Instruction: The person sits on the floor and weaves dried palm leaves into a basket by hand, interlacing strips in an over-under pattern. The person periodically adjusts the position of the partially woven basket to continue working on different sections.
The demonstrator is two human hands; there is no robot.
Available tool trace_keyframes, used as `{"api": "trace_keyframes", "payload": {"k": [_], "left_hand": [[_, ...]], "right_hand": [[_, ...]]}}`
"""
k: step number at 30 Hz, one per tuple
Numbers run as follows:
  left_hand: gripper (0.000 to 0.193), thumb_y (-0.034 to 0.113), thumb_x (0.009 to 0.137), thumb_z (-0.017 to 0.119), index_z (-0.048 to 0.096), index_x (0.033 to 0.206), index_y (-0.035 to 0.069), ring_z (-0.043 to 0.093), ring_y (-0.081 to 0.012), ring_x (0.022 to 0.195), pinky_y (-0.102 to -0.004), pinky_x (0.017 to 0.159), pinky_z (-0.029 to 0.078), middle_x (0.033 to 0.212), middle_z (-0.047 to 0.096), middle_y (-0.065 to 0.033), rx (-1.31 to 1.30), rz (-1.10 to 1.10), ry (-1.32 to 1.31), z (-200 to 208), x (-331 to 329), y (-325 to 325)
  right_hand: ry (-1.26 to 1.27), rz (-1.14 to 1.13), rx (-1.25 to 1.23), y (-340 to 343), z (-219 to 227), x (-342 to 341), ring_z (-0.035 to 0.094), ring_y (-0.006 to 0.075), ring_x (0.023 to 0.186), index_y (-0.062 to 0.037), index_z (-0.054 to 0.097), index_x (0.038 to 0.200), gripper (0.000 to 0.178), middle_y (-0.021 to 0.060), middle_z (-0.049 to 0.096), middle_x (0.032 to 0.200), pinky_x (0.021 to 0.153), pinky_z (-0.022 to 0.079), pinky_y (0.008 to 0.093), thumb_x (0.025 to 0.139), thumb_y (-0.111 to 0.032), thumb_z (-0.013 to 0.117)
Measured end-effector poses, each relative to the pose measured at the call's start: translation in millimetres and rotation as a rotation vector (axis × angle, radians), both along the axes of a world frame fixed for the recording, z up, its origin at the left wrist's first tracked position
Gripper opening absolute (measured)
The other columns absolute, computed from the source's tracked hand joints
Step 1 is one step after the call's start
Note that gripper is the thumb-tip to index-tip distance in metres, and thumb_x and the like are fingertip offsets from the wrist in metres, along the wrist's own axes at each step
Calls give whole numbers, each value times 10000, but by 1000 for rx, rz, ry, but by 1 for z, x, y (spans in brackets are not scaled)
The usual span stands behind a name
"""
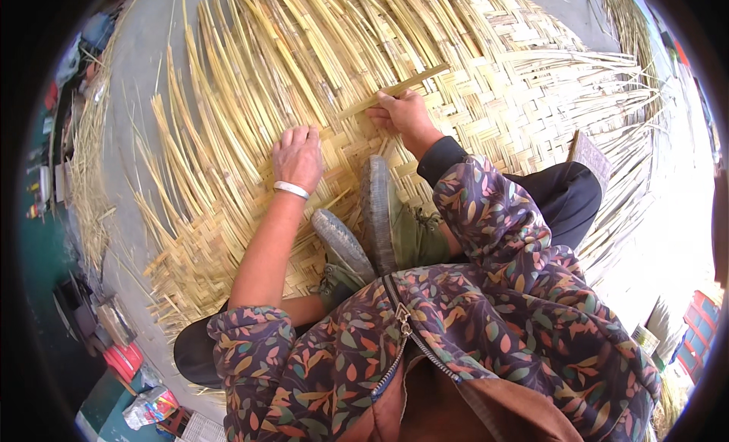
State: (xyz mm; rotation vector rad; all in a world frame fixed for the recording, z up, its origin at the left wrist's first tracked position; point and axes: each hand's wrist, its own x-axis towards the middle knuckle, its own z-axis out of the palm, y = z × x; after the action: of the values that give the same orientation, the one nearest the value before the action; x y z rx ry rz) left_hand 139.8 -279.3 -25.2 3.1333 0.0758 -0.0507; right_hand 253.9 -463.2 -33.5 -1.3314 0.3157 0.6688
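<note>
A large woven mat (342, 157) of flat, straw-yellow splints spreads beneath me, with long loose splints (250, 70) fanning out from its far edge. My right hand (408, 119) pinches a flat splint (421, 77), which lies slantwise across the weave. To its left, my left hand (298, 159) rests palm down where the weave meets the loose splints. Its fingers point away from me and press on the mat; the fingertips are partly hidden.
My green shoes (410, 233) sit on the mat between my arms. A brown board (591, 157) stands by my right knee. Loose splint ends (607, 85) stick out on the right. Assorted items, including a red object (124, 360), lie at the lower left, and a red crate (699, 328) stands right.
</note>
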Motion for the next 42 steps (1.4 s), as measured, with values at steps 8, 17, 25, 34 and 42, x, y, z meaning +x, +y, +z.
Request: {"api": "trace_keyframes", "payload": {"k": [8, 17, 25, 34, 42], "left_hand": [[305, 186, 855, 594, 620, 1139, 80, 586, -259, 939, -336, 870, 481, 1053, 609, -104, -489, 74, -11, 26, 49, -29], [224, 292, 791, 676, 687, 805, 69, 614, -287, 753, -385, 702, 487, 816, 637, -119, -729, 146, 95, 19, 84, -36], [229, 239, 804, 664, 659, 766, 13, 547, -151, 514, -284, 524, 440, 581, 594, -78, -804, 505, -223, 4, 76, -51], [224, 192, 822, 662, 626, 699, 8, 408, -52, 498, -232, 470, 346, 551, 503, 37, -1150, 681, -314, -8, 74, -49], [210, 206, 823, 659, 657, 817, -4, 493, -68, 569, -241, 541, 406, 641, 593, 4, -1036, 662, -204, -19, 80, -51]], "right_hand": [[119, -103, 339, -29, 10, 11, 594, 207, 936, -14, 528, 1062, 306, 134, 614, 1030, 810, 501, 331, 957, -298, 481], [-39, 147, 120, -16, 22, 51, 625, 229, 882, -25, 535, 1008, 472, 141, 645, 984, 818, 488, 356, 985, -436, 305], [-441, 546, -313, 33, 12, 97, 589, 209, 870, 60, 576, 1076, 662, 161, 620, 971, 763, 482, 320, 855, -563, 533], [-436, 980, -571, 44, 18, 112, 524, 133, 535, -13, 668, 675, 400, 56, 620, 631, 471, 440, 277, 768, -402, 687], [-406, 623, -248, 27, -6, 98, 563, 140, 752, 9, 634, 881, 323, 76, 625, 816, 666, 461, 294, 705, -230, 760]]}}
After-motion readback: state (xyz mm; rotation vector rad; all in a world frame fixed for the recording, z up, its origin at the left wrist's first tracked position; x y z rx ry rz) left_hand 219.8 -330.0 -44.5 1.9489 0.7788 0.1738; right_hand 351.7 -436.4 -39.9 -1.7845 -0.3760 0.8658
